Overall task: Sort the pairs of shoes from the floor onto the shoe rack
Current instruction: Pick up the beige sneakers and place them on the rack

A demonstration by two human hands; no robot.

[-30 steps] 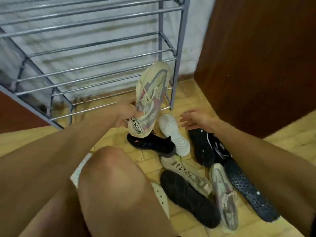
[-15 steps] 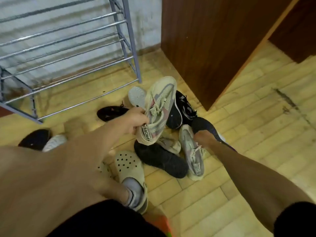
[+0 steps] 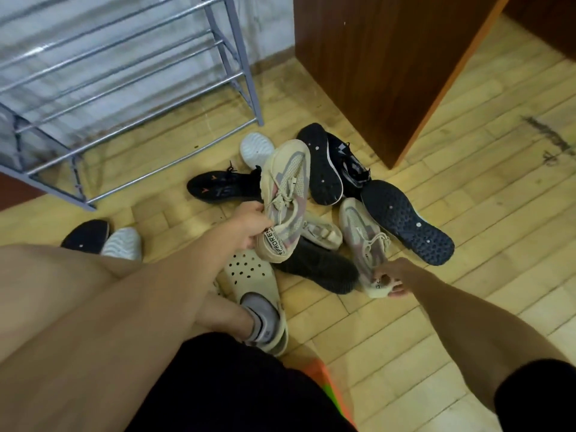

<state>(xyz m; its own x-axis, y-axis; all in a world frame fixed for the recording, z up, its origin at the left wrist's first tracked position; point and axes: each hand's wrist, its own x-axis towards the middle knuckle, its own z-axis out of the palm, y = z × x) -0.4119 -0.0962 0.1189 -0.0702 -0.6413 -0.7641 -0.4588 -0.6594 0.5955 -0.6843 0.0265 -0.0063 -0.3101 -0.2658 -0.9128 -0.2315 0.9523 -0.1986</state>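
Note:
My left hand (image 3: 251, 224) grips a beige and pink sneaker (image 3: 288, 194) by its heel, lifted above the shoe pile with the toe pointing away. Its matching sneaker (image 3: 363, 241) lies on the floor at the pile's right, and my right hand (image 3: 391, 277) pinches its heel tab. The grey metal shoe rack (image 3: 124, 82) stands at the upper left with bare rails.
The pile also holds black sneakers (image 3: 224, 190), upturned dark soles (image 3: 405, 221), a white shoe (image 3: 256, 148) and a dark shoe (image 3: 316, 266). Two more shoes (image 3: 103, 238) lie at the left. My foot wears a cream clog (image 3: 257, 291). A brown wooden cabinet (image 3: 389, 57) stands at the right.
My view swung from the rack down to the floor pile. My left hand kept the beige sneaker. My right hand moved back along the matching sneaker and closed on its heel.

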